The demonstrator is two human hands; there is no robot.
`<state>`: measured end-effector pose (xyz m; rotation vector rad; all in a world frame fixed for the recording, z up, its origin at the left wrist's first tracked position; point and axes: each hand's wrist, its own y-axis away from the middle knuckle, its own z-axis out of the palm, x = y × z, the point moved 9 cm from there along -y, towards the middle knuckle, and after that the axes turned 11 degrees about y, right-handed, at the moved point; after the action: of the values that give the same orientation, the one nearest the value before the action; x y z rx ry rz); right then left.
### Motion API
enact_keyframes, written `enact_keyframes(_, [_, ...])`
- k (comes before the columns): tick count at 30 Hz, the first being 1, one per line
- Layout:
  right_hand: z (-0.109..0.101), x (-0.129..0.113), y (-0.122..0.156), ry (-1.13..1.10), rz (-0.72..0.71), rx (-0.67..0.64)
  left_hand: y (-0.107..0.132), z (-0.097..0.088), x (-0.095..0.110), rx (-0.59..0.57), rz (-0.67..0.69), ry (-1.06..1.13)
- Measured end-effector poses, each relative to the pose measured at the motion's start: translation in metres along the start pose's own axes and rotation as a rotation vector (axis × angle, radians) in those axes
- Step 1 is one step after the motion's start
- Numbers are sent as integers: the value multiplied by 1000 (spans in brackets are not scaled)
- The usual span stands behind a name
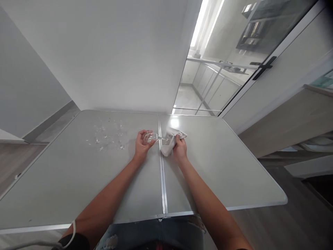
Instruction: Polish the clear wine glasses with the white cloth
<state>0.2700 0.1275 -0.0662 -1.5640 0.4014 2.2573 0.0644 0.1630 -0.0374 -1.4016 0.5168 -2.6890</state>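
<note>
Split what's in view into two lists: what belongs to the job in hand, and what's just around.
In the job:
- glass, in the left grip
- cloth, in the right grip
- table, under the work
- probably the clear glassware on its left side

Just around:
- door
- cable by the left arm

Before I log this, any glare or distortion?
Head view: bright glare on the table just beyond the cloth; clear glassware at left blends into the pale surface, edges hard to trace; wide-angle stretch toward the borders.
</note>
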Motion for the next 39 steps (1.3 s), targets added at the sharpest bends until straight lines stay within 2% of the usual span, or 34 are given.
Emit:
enact_keyframes(4, [13,1,2,130,-75,-98,2,8,3,-74,17,2])
enact_keyframes(9, [-5,0,2,568,-125,23,3,13,0,-150,9,-7])
enact_keyframes(11, [-13,-7,2,654,-162,84,2,13,0,-157,13,-4])
enact_keyframes(13, [-13,-13,2,609,-203,87,3,14,-1,-171,7,10])
enact_keyframes(16, [0,-13,-1,480,-241,-22,4,17,-5,-220,-11,30])
enact_keyframes(19, [8,-6,-4,476,-227,-89,5,19,-7,-257,-15,38])
enact_keyframes(21, [2,-1,-5,548,-188,-59,6,20,-8,-268,-17,34])
enact_keyframes(24, [-15,-2,-4,637,-121,55,5,19,-8,-255,-14,15])
enact_keyframes(27, [-22,-9,-1,659,-132,123,4,17,-8,-234,-13,13])
enact_keyframes(29, [-16,-11,-1,623,-167,88,4,16,-8,-238,-17,21])
enact_keyframes(34, [8,5,-6,487,-168,-127,5,17,-8,-256,-24,29])
enact_keyframes(36, [9,12,-9,545,-143,-147,5,17,-8,-251,-19,16])
enact_keyframes(39, [-2,14,-9,710,-102,-92,4,16,-7,-249,-9,-12])
